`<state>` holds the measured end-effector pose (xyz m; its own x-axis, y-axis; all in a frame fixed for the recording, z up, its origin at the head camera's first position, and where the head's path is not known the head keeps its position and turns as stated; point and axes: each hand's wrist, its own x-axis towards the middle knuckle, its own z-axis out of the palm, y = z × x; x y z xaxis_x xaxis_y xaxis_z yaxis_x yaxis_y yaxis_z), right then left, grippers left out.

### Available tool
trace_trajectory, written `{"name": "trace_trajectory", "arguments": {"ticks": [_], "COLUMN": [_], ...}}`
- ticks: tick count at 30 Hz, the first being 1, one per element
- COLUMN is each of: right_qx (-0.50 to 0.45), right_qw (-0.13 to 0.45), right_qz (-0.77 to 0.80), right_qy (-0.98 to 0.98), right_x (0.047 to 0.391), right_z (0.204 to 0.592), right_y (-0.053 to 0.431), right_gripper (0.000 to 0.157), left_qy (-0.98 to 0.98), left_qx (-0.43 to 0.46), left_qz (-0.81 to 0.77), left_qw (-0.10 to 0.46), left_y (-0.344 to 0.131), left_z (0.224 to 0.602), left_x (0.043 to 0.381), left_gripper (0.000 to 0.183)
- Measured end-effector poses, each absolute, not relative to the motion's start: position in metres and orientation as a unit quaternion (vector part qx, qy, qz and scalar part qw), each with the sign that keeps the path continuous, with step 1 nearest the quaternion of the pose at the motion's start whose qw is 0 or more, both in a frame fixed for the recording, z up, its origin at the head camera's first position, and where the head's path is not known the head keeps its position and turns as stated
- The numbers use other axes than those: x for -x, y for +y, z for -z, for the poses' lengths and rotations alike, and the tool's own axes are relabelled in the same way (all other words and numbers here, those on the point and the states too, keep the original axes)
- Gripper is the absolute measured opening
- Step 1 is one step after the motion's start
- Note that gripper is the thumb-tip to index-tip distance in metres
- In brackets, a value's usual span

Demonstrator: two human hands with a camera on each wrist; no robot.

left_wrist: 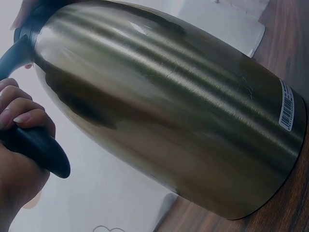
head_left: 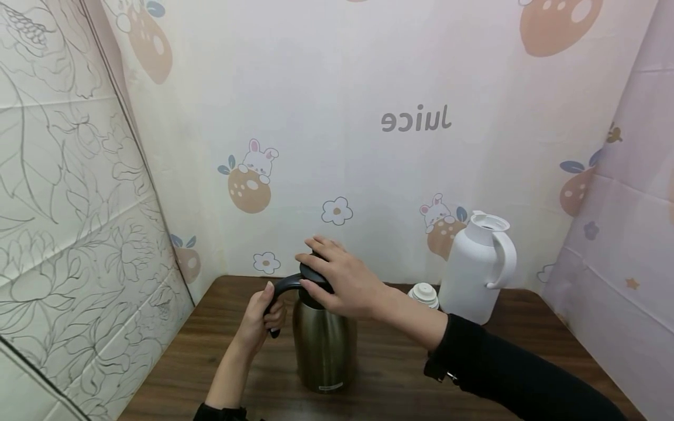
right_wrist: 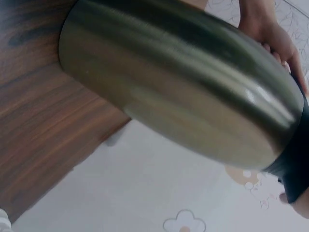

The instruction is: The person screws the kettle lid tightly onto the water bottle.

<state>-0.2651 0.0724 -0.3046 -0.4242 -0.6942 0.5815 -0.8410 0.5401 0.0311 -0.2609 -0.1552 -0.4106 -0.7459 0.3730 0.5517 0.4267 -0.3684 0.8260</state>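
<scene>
A brushed bronze-coloured metal thermos jug stands upright on the table. My left hand grips its black handle, fingers wrapped round it, as the left wrist view also shows. From above and the right, my right hand holds the black lid at the jug's mouth, thumb on the near side and fingers over the far side. The palm hides part of the lid. In the left wrist view a barcode label shows low on the jug. The right wrist view shows its black collar.
A white thermos jug with a side handle stands at the back right, its top uncovered. Beside it is a white stopper. The brown wooden table meets patterned cloth walls at the back and both sides.
</scene>
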Motion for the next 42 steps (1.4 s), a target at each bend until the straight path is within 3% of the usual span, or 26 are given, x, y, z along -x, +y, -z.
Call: {"name": "trace_trajectory", "arguments": {"ticks": [5,19,28,42], "right_qx": [-0.501,-0.589,-0.539,-0.404], "right_qw": [0.248,0.259,0.293,0.351], "right_qz": [-0.131,-0.146,-0.142,-0.096], "right_qy": [-0.819,-0.751,-0.777,-0.839], "right_x": [0.275,0.297,0.288,0.263], "right_z": [0.300,0.299,0.303,0.308], "right_y": [0.080,0.084,0.078,0.063], "right_gripper": [0.049,0.048,0.041,0.048], "left_qy": [-0.564,-0.554,-0.552,-0.563], "left_qx": [0.358,0.360,0.364,0.360], "left_qz": [0.744,0.750,0.750,0.744], "left_qw": [0.020,0.009,0.012,0.021], "left_y": [-0.154,-0.153,-0.153,-0.155], "left_z": [0.412,0.412,0.411,0.411], "left_x": [0.261,0.262,0.262,0.261], "left_gripper": [0.060,0.059,0.059,0.059]}}
